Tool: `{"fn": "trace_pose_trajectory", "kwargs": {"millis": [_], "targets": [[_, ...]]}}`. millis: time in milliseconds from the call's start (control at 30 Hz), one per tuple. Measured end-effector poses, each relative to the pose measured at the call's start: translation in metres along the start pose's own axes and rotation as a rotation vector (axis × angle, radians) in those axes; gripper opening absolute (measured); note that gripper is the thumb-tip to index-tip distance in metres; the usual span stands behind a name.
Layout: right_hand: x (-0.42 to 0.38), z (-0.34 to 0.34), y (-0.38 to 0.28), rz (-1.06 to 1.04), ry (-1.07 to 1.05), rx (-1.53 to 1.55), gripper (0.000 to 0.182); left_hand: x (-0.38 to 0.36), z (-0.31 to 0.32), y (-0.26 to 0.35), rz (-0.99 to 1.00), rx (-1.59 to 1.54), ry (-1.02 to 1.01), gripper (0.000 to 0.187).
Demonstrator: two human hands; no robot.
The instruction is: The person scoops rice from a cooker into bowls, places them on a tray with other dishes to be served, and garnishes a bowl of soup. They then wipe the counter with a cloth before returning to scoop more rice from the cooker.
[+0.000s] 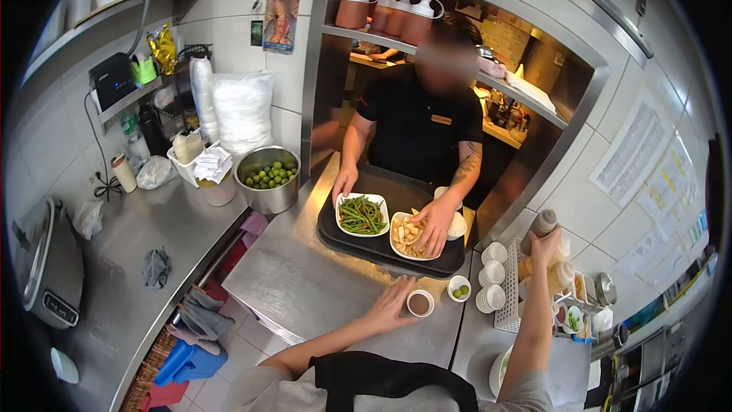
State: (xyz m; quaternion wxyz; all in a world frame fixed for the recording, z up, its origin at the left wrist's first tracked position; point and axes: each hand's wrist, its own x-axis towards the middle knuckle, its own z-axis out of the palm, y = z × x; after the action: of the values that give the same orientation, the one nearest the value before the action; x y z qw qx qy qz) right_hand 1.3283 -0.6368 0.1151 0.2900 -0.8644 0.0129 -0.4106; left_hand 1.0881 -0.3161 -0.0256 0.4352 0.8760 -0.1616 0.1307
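My left hand (389, 307) rests over the steel counter with its fingers stretched out, fingertips right beside a small white cup of brown sauce (419, 303). A second small cup with green citrus fruit (459, 288) stands a little farther right. Out to the right, my right hand (544, 247) is wrapped round a squeeze bottle (544, 223) with a greyish top, above a white perforated basket (506, 317) of bottles. Across the counter is a black tray (335, 233) carrying a dish of green beans (363, 215) and a dish of pale chunks in sauce (412, 235).
A person (415, 122) in a black shirt stands behind the pass window, both hands at the dishes. Stacked white cups (494, 273) stand beside the basket. At left are a steel pot of green citrus (267, 183) and a grey cloth (157, 267).
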Motion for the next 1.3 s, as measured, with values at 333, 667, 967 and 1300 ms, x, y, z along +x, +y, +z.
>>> {"fn": "trace_pose_trajectory", "kwargs": {"millis": [333,667,967,1300], "targets": [[0.054,0.038,0.089,0.083,-0.480,-0.212,0.108,-0.054,-0.041,0.007,-0.136,-0.110,0.050,0.075],[0.012,-0.145,-0.123,-0.242,-0.313,0.148,0.071,-0.036,-0.047,0.031,-0.065,-0.358,-0.198,0.047],[-0.134,-0.339,-0.103,-0.085,0.172,0.119,0.052,-0.038,-0.020,0.017,-0.089,-0.474,-0.633,0.041],[-0.400,-0.321,0.214,1.217,0.611,0.396,0.010,-0.037,0.000,0.033,-0.161,-0.417,-0.657,0.034]]}}
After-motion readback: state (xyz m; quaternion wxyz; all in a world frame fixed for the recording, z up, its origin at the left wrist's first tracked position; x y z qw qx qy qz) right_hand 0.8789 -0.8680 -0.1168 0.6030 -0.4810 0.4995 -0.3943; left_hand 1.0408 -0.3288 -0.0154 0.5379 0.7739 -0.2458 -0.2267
